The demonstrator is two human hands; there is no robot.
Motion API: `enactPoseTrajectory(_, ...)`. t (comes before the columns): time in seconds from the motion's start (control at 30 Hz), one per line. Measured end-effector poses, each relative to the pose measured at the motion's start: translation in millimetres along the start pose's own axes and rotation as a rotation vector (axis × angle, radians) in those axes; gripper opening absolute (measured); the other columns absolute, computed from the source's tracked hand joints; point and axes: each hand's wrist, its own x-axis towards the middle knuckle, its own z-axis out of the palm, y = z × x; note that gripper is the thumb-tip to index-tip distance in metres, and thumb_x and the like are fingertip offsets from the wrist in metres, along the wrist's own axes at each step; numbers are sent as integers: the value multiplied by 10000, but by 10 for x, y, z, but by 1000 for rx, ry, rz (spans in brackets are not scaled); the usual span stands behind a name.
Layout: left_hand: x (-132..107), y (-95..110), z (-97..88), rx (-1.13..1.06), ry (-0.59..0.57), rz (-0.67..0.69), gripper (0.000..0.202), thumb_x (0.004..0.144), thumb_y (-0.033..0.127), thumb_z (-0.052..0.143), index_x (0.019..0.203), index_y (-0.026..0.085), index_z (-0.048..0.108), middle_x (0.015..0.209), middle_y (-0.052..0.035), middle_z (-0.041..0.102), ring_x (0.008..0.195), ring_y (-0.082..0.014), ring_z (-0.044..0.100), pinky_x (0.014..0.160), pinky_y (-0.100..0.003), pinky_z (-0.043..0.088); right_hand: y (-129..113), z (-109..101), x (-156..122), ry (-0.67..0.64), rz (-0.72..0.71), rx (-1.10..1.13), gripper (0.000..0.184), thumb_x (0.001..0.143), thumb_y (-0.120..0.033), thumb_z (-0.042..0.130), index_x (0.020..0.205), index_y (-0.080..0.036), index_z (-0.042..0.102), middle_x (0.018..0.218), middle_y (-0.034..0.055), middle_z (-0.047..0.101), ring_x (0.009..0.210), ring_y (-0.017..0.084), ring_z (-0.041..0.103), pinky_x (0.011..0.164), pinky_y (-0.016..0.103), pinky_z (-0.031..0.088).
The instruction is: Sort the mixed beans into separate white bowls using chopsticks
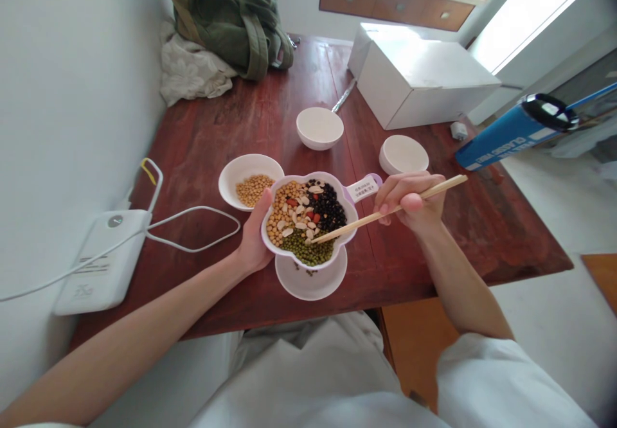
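Observation:
My left hand (258, 238) grips the left rim of a scalloped white bowl (267, 234) with a lilac handle. Inside it lie yellow soybeans (281, 211), black beans (332, 206) and green mung beans (312, 251), with peanut pieces (301, 209) scattered over the middle. My right hand (414, 203) is closed round wooden chopsticks (385, 216), whose tips touch down among the mung beans. Beneath the scalloped bowl, partly hidden by it, sits a round white bowl (311, 286) with a few mung beans showing. Close to my left thumb stands a white bowl (229, 180) of soybeans.
Farther back are a white bowl (319, 133) and another white bowl (403, 155). A white box (419, 81), blue tumbler (506, 135) and green bag (226, 17) edge the wooden table (202, 126). At left, a white power bank (103, 261) trails a cable (207, 208).

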Motion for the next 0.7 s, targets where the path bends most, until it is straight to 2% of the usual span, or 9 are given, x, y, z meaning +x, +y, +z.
enactPoseTrajectory(0.17,1,-7,0,3,-16,1,638,1007,613,679,1531,249,680,1455,-116,781,1496,-418,635,1265,-578,509,-55,64,44,-119,40,-5,526,921,-649,831,665,-190,841,584,70,745,381,136,628,334,218,467)
enactPoseTrajectory(0.33,3,-15,-18,-16,-23,7,635,1022,601,670,1542,236,666,1462,-115,778,1498,-418,633,1277,-574,500,55,36,-1,-43,-4,122,471,983,-582,792,750,-181,872,648,74,771,392,128,633,308,207,449)
enactPoseTrajectory(0.43,14,-17,-37,-21,-67,20,662,995,598,718,1528,208,670,1475,-124,771,1488,-431,637,1283,-570,490,57,-14,-11,8,-41,96,460,973,-578,807,767,-173,875,662,75,771,414,128,640,319,213,449)
enactPoseTrajectory(0.53,27,-18,-54,-37,-112,10,712,965,586,766,1529,164,660,1468,-151,772,1475,-441,646,1297,-565,470,6,-14,3,-4,-16,26,457,943,-590,838,753,-175,870,652,73,770,419,128,639,338,217,457)
enactPoseTrajectory(0.7,35,-19,-56,-48,-13,-2,630,1047,615,634,1497,179,701,1380,-132,814,1479,-412,652,1272,-543,502,1,70,23,-84,56,54,523,927,-639,837,668,-185,833,619,63,764,389,126,633,323,210,456)
